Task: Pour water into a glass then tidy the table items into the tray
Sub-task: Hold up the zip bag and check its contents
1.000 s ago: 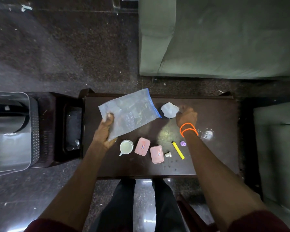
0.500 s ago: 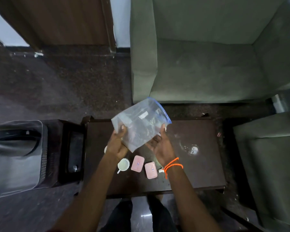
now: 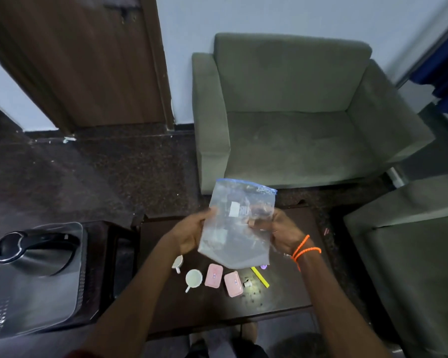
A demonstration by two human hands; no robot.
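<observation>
I hold a clear zip bag (image 3: 239, 223) with a blue seal upright above the dark table (image 3: 290, 293). My left hand (image 3: 190, 235) grips its left edge and my right hand (image 3: 282, 232), with orange bands on the wrist, grips its right edge. Small items show through the plastic. Below the bag on the table lie two white cups (image 3: 193, 278), two pink cases (image 3: 214, 275), a small white cap (image 3: 247, 283), a yellow stick (image 3: 260, 277) and a purple bit (image 3: 263, 267).
A green armchair (image 3: 290, 130) stands behind the table and another seat (image 3: 409, 257) at the right. A grey bin with a black lid (image 3: 34, 275) sits on a dark side stand at the left. A wooden door (image 3: 83, 55) is at the back left.
My right hand left the crumpled white item at the table's back and took hold of the bag's right edge. Both hands raised the bag upright. The view tilted up.
</observation>
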